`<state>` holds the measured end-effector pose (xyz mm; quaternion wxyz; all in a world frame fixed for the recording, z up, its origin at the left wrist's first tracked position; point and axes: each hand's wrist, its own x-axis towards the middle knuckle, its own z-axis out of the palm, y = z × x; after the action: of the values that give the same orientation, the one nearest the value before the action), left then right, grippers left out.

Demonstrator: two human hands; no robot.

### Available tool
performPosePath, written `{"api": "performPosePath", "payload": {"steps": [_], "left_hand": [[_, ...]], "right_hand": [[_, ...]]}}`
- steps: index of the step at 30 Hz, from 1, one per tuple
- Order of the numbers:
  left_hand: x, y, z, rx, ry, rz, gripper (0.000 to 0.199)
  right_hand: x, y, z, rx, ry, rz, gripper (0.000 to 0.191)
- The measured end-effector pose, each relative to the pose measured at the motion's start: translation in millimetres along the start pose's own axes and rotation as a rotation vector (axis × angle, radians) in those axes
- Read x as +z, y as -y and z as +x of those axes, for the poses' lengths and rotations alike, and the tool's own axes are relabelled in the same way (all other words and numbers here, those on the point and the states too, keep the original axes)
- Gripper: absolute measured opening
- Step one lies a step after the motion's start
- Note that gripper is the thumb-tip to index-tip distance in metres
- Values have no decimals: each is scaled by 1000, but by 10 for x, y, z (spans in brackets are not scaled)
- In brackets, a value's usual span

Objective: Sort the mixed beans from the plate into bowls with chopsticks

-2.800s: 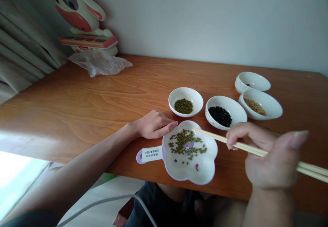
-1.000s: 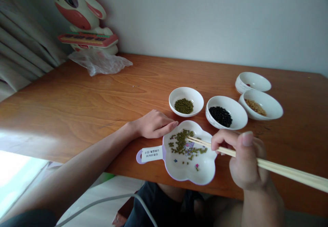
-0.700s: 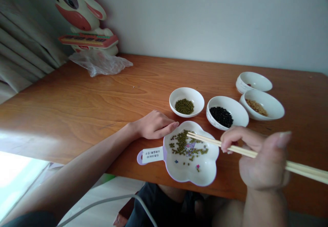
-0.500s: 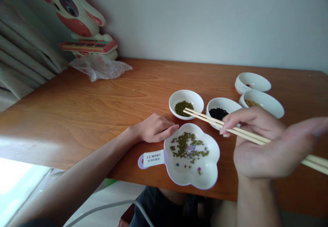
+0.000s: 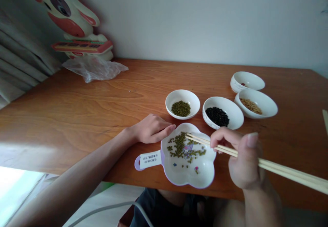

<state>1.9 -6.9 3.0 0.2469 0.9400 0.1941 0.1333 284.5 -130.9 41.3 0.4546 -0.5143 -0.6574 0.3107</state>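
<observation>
Near the table's front edge lies a flower-shaped white plate (image 5: 188,175) with a purple rim and a labelled handle, green beans scattered over it. My right hand (image 5: 241,155) holds a pair of chopsticks (image 5: 279,167), their tips over the beans at the plate's upper part. My left hand (image 5: 155,129) rests on the table at the plate's upper left rim, fingers curled loosely; whether anything is under them is hidden. Just beyond the plate stands a white bowl (image 5: 193,100) of green beans. Right of it, another bowl (image 5: 234,112) holds black beans.
A bowl (image 5: 269,105) of tan beans and a bowl (image 5: 256,82) with a few reddish pieces stand at the back right. A cow-shaped toy keyboard (image 5: 82,47) and a crumpled plastic bag (image 5: 96,70) are at the back left. A grey cable hangs below the table edge.
My right hand has moved down and left, bringing the chopstick tips from over the green bean bowl to the plate. The view has shifted slightly; my left hand stays beside the plate.
</observation>
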Motion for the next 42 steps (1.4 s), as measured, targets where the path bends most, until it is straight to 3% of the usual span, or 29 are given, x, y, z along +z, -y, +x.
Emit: {"api": "performPosePath", "payload": {"steps": [23,42], "left_hand": [[1,13,-10,-6,13,-20,42],[-10,1,0,-5,21,-32,44]], "right_hand": [[125,-10,64,-68,-23,-63,74],[87,3,55,-82,-6,-76,73]]}}
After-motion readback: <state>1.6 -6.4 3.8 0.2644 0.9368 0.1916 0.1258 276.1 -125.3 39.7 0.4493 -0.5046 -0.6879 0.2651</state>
